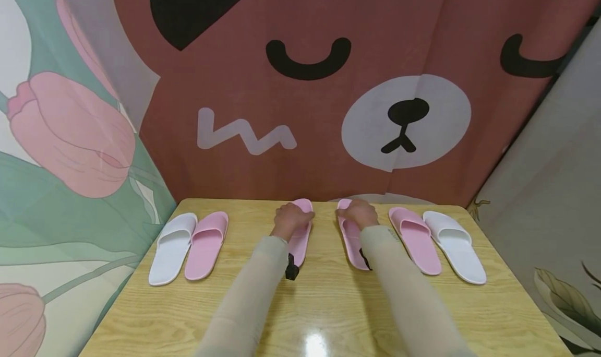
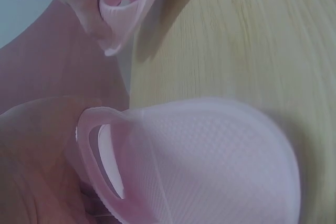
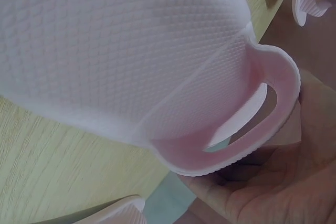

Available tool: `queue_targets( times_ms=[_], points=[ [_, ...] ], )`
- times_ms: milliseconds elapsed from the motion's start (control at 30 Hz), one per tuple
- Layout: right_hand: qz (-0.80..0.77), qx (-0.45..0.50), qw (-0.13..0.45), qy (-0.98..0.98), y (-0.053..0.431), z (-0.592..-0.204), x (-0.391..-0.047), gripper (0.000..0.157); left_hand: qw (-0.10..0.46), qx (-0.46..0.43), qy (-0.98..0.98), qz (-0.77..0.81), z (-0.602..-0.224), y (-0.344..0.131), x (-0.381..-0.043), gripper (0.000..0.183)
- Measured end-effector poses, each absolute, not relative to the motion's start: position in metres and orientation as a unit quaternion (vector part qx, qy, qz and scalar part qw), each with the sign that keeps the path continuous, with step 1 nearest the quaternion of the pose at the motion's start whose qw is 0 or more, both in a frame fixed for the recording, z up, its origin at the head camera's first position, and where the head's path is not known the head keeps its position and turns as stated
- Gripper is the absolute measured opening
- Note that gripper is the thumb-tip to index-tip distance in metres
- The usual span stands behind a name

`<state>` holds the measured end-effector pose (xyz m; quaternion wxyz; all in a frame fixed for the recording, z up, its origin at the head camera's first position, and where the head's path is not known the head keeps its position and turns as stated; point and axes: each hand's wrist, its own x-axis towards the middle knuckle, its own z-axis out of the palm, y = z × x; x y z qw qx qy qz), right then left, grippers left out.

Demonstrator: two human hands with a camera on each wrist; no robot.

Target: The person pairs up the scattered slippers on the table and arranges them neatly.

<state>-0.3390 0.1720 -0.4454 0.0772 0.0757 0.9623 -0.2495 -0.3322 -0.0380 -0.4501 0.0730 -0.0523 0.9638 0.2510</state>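
Note:
My left hand (image 1: 290,220) grips a pink slipper (image 1: 300,245) round its strap near the toe end, at the table's far edge. In the left wrist view, the textured sole of this slipper (image 2: 220,156) stretches from the hand over the wood. My right hand (image 1: 361,214) grips a second pink slipper (image 1: 351,239) the same way, a short gap to the right. Close up in the right wrist view, fingers and thumb lie round the strap of this slipper (image 3: 131,51), with the toe opening showing. The palms cover part of both straps in the head view.
On the wooden table (image 1: 324,305), a white slipper (image 1: 171,255) and a pink slipper (image 1: 205,250) lie side by side at left. Another pink slipper (image 1: 418,245) and white slipper (image 1: 460,250) lie at right. A bear-print curtain (image 1: 319,174) hangs behind the far edge.

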Motion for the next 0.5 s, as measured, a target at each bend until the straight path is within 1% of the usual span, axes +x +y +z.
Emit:
queue_targets(
  times_ms=[267,500],
  points=[
    [-0.236,0.068,0.080,0.966,0.1683,-0.4490,-0.3443,0.046,0.075,-0.049,0.965,0.246,-0.4508,-0.0318,-0.3342,0.079],
    [-0.258,0.071,0.077,0.960,0.1648,-0.4520,-0.3447,0.049,0.068,-0.033,0.968,0.238,-0.4539,-0.0282,-0.3353,0.067]
  ],
)
